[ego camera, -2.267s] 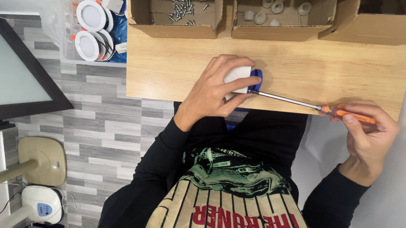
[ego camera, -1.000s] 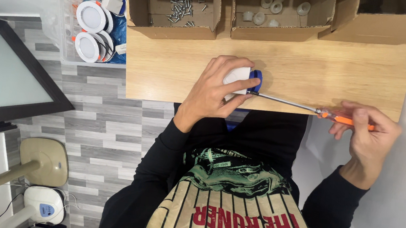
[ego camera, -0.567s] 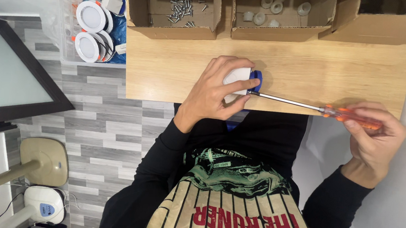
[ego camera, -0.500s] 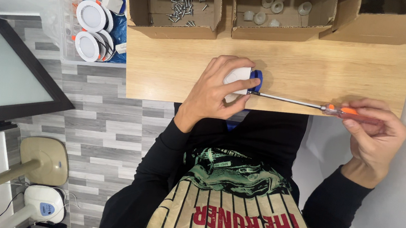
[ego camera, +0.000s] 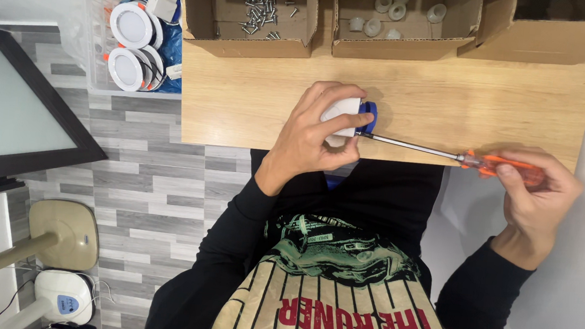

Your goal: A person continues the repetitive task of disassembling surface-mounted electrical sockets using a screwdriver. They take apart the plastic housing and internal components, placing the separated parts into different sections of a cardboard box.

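Center of frame: left hand (ego camera: 316, 135) is closing firmly around a small white-and-blue fitting (ego camera: 350, 113), pressing it onto the near edge of the wooden table (ego camera: 256, 98). Right of frame: right hand (ego camera: 537, 189) is gripping the orange handle of a screwdriver (ego camera: 441, 153), fingers wrapped, tip meeting the fitting's blue end. Fitting is looking light, rigid, smooth plastic, likely slippery; best gripped around its white body. Cardboard box of screws (ego camera: 256, 10) is sitting along the top.

A shiny metal-shafted screwdriver (ego camera: 448, 155) with glossy orange plastic handle meets a smooth white plastic fitting (ego camera: 343, 114) on matt wood table (ego camera: 256, 98).
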